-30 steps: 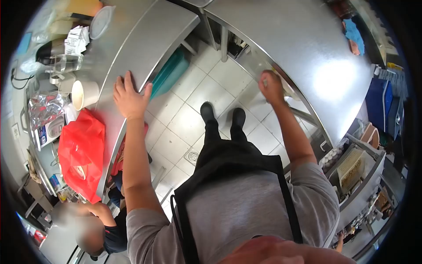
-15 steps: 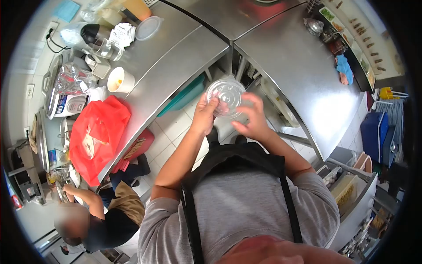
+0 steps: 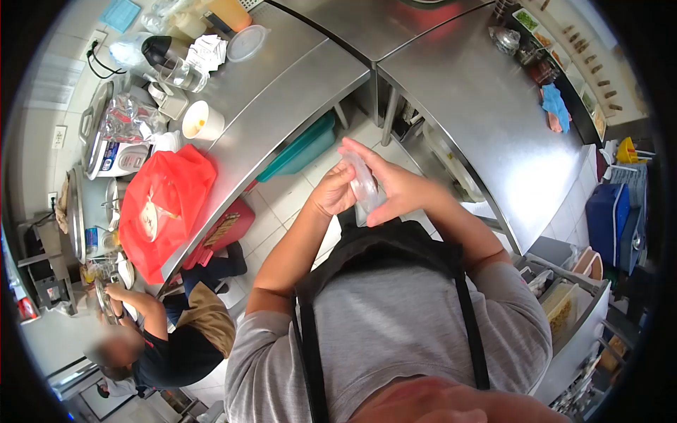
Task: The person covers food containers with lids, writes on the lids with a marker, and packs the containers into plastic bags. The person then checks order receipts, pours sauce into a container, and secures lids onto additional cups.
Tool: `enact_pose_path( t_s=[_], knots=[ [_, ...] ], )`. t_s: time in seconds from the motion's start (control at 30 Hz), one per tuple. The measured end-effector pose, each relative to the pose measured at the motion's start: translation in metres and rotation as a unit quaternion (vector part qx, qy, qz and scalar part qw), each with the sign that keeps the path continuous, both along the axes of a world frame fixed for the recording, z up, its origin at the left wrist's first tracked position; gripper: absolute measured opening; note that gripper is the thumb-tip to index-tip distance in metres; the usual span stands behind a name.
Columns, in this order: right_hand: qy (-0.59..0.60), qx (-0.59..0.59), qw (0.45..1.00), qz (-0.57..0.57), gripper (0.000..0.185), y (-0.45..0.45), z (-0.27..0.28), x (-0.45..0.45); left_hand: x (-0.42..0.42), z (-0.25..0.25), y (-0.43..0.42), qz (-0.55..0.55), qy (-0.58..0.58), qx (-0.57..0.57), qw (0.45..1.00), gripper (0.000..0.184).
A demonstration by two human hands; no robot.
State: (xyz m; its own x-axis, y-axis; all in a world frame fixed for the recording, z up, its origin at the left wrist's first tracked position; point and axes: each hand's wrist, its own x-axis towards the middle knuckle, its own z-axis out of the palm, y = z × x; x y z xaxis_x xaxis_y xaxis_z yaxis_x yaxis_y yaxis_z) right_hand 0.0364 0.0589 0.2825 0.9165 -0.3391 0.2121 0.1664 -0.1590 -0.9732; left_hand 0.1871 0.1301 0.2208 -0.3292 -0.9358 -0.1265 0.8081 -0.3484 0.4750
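Observation:
A round clear plastic lid (image 3: 364, 185) is tilted nearly edge-on between my two hands, in front of the black apron. My left hand (image 3: 336, 189) is closed on its left side, thumb against the plastic. Around the other side curves my right hand (image 3: 398, 182), fingers stretched along the upper rim and thumb near the lower edge. Part of the lid is hidden by the fingers. To the left, a red plastic bag (image 3: 185, 190) lies on the steel counter near a white cup (image 3: 211, 129).
A steel counter (image 3: 458, 106) stands at right, with a blue cloth (image 3: 554, 106) by the food trays. A teal bin (image 3: 300, 155) and a red crate (image 3: 229, 225) are under the left counter. Another person (image 3: 180, 345) works at lower left.
The lid has turned from facing me to nearly edge-on and come slightly lower. My right hand has moved in from beside it and now grips its rim.

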Motion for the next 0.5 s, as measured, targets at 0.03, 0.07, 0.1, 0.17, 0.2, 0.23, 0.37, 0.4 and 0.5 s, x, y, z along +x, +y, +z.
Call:
enact_pose_path(
  t_s=[0.03, 0.07, 0.1, 0.17, 0.2, 0.23, 0.37, 0.4, 0.5],
  knots=[
    [0.013, 0.013, 1.0, 0.01, 0.104, 0.003, 0.007, 0.0, -0.002, 0.008, 0.0, -0.005, -0.049, 0.01, 0.999, 0.036],
    [0.034, 0.026, 0.999, -0.011, 0.1, 0.005, 0.016, -0.003, -0.005, 0.022, -0.002, -0.009, -0.098, 0.019, 0.995, 0.035],
    [0.022, -0.027, 0.998, -0.052, 0.099, 0.005, 0.014, -0.004, -0.007, 0.03, -0.002, -0.014, -0.147, 0.028, 0.989, 0.035],
    [-0.001, -0.133, 0.982, -0.134, 0.095, 0.006, 0.011, -0.007, -0.005, 0.025, -0.007, 0.059, -0.327, 0.057, 0.941, 0.031],
    [0.013, -0.137, 0.978, -0.159, 0.094, 0.006, 0.012, -0.009, -0.004, 0.023, -0.009, 0.096, -0.412, 0.07, 0.903, 0.029],
    [0.027, -0.14, 0.972, -0.185, 0.093, 0.007, 0.012, -0.012, -0.002, 0.03, -0.007, 0.113, -0.375, 0.052, 0.919, 0.027],
    [0.066, -0.145, 0.96, -0.231, 0.091, 0.007, 0.005, -0.019, -0.009, 0.069, -0.002, 0.117, -0.314, 0.0, 0.942, 0.018],
    [0.072, -0.137, 0.961, -0.231, 0.091, 0.008, 0.003, -0.02, -0.011, 0.07, -0.002, 0.093, -0.339, -0.01, 0.936, 0.017],
    [0.087, -0.109, 0.965, -0.22, 0.091, 0.009, -0.001, -0.024, -0.016, 0.069, -0.004, 0.046, -0.354, -0.013, 0.934, 0.014]
  ],
)
